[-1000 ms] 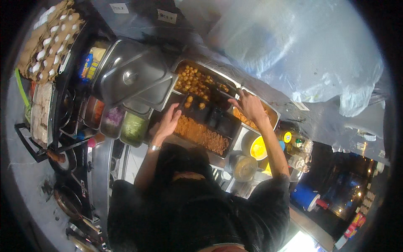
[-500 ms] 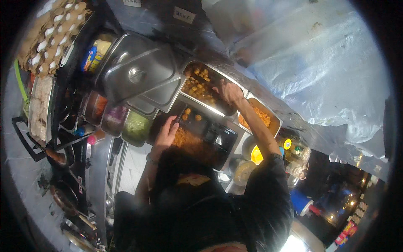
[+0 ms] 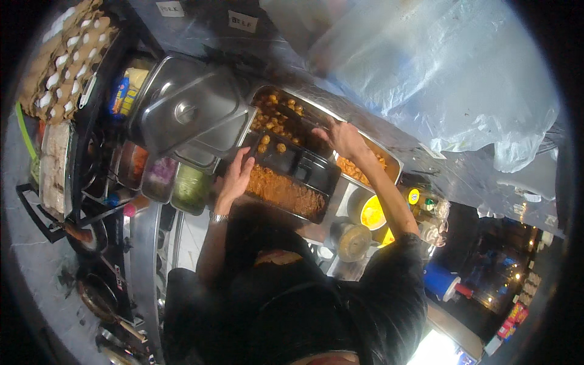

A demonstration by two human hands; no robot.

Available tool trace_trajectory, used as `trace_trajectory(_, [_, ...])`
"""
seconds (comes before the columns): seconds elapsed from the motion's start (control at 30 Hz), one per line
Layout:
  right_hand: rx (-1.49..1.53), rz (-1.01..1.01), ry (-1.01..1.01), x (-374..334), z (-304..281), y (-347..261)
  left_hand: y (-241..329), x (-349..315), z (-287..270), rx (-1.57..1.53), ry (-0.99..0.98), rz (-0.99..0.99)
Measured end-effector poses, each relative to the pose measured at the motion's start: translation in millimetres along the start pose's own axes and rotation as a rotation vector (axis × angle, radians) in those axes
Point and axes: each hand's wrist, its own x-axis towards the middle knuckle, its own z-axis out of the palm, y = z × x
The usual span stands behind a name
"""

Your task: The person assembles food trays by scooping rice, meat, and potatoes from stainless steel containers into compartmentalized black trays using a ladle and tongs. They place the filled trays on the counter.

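Note:
A black compartment tray [image 3: 331, 193] lies in front of me. Its long near compartment holds orange-brown crumbly food [image 3: 283, 193], and a far one holds several small brown balls [image 3: 264, 143]. At the tray's left edge is my left hand [image 3: 234, 181], its fingers and thumb on the rim. My right hand [image 3: 348, 143] is closed over the right part of a steel food pan [image 3: 316, 109] behind the tray. It seems to hold a dark long utensil [image 3: 291, 114] reaching among the brown balls in sauce; its kind is hard to make out.
Beside the pan stands another steel pan of orange shredded food [image 3: 365, 167]. Steel lids [image 3: 201, 103] lie at left, above containers of green [image 3: 191, 187] and purple chopped vegetables [image 3: 161, 173]. A yellow-filled bowl [image 3: 372, 213] and a lidded jar [image 3: 354, 242] stand at right.
My right hand has shifted slightly right and nearer relative to the pan. My left hand stays at the tray's edge. The whole view has shifted a little, and steam over the tray has thinned.

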Motion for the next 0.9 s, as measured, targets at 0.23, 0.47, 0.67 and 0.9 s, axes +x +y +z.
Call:
trace_trajectory(0.23, [-0.142, -0.211, 0.049, -51, -11, -19, 7, 32, 12, -0.012, -0.037, -0.004])
trace_trajectory(0.47, [-0.01, -0.161, 0.185, -87, -12, -18, -10, 32, 12, 0.003, -0.025, -0.023])
trace_trajectory(0.67, [-0.07, -0.14, 0.13, -109, -6, -15, -11, 30, 9, -0.06, -0.062, 0.038])
trace_trajectory(0.9, [-0.254, -0.083, 0.041, -129, -25, -23, -2, 22, 25, 0.008, 0.035, 0.04])
